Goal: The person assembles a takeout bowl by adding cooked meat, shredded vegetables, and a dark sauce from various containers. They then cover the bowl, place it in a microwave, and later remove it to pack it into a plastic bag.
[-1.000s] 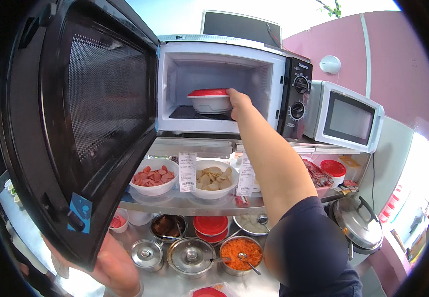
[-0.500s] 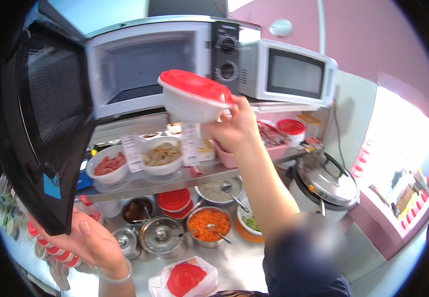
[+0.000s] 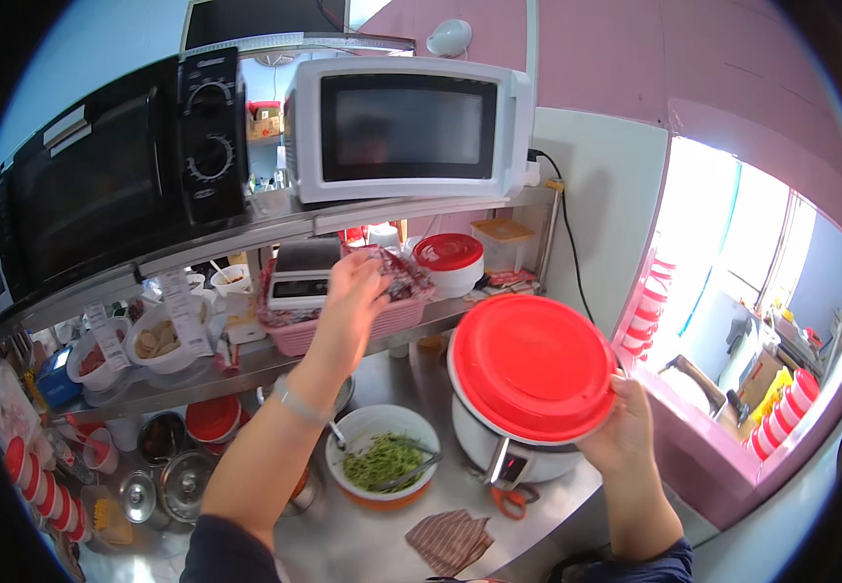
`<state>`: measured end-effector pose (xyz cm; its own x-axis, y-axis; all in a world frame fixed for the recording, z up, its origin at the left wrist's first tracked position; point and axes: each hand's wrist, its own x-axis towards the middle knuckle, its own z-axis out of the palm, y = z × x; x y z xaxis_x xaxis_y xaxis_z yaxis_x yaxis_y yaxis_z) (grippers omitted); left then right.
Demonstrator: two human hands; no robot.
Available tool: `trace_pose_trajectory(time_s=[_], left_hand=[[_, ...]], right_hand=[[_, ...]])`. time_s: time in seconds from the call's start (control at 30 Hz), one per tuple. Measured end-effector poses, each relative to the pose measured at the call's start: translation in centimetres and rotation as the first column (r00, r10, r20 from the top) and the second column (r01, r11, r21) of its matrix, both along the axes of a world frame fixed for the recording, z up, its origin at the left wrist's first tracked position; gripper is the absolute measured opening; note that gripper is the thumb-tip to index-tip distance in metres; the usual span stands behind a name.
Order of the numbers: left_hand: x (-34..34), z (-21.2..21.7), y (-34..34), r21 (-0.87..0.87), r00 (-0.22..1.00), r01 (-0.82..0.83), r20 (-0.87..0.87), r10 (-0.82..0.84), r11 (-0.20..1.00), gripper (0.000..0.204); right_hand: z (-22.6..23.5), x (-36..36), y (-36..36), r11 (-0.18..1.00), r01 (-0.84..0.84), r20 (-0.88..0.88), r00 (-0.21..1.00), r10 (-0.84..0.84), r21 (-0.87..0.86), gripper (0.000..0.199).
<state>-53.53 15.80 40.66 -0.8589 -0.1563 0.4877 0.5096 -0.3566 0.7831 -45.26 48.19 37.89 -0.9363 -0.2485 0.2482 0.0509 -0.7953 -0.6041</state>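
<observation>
My right hand (image 3: 625,418) grips the rim of a round white bowl with a red lid (image 3: 533,364), fingers curled at its right side. The bowl is held in front of a large cooker (image 3: 474,428) and hides most of it. My left hand (image 3: 358,287) reaches over a pink basket (image 3: 309,337), fingers stretched out and slightly smeared. Close to the fingertips are red-and-white packets (image 3: 402,275) in the basket. Beside that hand stands a grey-and-white device (image 3: 297,291) with a small display. Nothing shows in the left hand.
A black microwave (image 3: 101,160) and a white microwave (image 3: 406,126) sit on the upper shelf. Below are a bowl of shredded greens (image 3: 382,462), lidded pots (image 3: 186,483), orange-handled scissors (image 3: 511,501) and a striped cloth (image 3: 448,541). A serving window (image 3: 703,398) opens at right.
The view has turned right. The left microwave's door has gone from open to shut. My right hand has brought the lidded bowl down; my left has left the door for the basket.
</observation>
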Motion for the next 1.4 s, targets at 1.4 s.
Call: trace_pose_trajectory(time_s=[1.4], left_hand=[[4.3,4.1,2.0,0.215,0.868,0.496,-0.119,-0.482,0.841,0.052]], right_hand=[[21.1,-42.6,-29.5,0.937,0.171,0.008,0.983,-0.182,0.305,0.036]])
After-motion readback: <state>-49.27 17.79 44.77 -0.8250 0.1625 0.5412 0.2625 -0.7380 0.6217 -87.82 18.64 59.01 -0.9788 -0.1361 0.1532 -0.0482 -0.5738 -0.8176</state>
